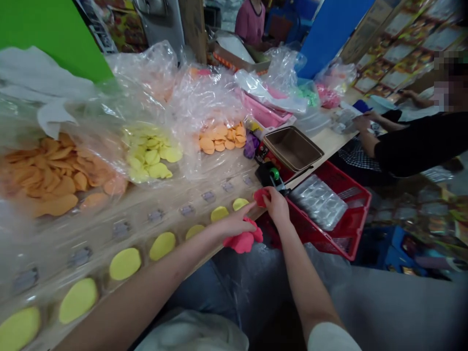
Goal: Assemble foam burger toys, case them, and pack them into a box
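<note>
My left hand [237,223] is closed around a bunch of soft, flat pink-red pieces [243,242], with its index finger stretched out. Between the fingertips of my right hand [277,207] is a single pink-red piece [260,197], just above the table's front edge. A row of flat yellow discs [125,263] runs along the clear plastic strip from the near left towards my hands. Behind them lies a second row of small greyish items [155,215], too blurred to name. My left forearm covers part of the yellow row.
Plastic bags hold orange pieces [58,170], yellow pieces [151,153] and lighter orange pieces [223,136]. A brown-lined box [318,152] stands right of them. Below it, a red crate [360,204] contains clear plastic trays [321,202]. A person in black [420,141] works at the right.
</note>
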### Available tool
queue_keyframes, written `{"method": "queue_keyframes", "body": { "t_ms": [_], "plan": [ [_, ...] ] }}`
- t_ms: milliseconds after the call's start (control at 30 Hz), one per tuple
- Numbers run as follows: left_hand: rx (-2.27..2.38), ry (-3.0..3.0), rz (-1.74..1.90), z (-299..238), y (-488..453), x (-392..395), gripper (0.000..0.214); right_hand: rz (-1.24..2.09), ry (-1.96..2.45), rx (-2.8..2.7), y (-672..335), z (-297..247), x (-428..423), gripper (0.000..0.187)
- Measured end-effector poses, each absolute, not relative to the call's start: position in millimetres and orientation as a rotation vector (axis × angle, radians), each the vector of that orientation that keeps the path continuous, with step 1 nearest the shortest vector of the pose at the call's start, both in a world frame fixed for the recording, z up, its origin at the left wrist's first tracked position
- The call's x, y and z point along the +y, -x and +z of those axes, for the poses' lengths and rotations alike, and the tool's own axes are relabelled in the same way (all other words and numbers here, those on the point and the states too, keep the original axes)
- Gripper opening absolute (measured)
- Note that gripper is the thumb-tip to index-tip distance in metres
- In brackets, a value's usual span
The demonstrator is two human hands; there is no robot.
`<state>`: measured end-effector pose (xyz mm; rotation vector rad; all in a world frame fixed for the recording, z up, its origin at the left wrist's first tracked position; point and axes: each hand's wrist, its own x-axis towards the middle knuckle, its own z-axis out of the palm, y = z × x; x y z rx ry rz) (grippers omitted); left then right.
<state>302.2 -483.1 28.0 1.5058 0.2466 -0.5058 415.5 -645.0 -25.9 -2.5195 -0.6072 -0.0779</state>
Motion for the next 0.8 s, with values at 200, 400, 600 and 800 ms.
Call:
{"method": "queue_keyframes", "body": {
  "t_ms": [200,400,600,800],
  "plan": [
    [0.233,-1.789,-0.569,12,-342,-506,0.067,-0.435,2.748,-0.712,-396,-20,-659,0.037],
    [0.196,-1.833,-0.559,10,-352,-505,0.071,-0.298,2.895,-0.694,-385,-26,-670,0.045],
    [0.274,-1.555,-0.359,22,-305,-479,0.036,0.164,2.138,-0.318,-360,-4,-657,0.034],
    [0.434,-1.110,-0.373,31,-260,-466,0.047,0.484,1.608,-0.110,-325,4,-623,0.030]
  ]
}}
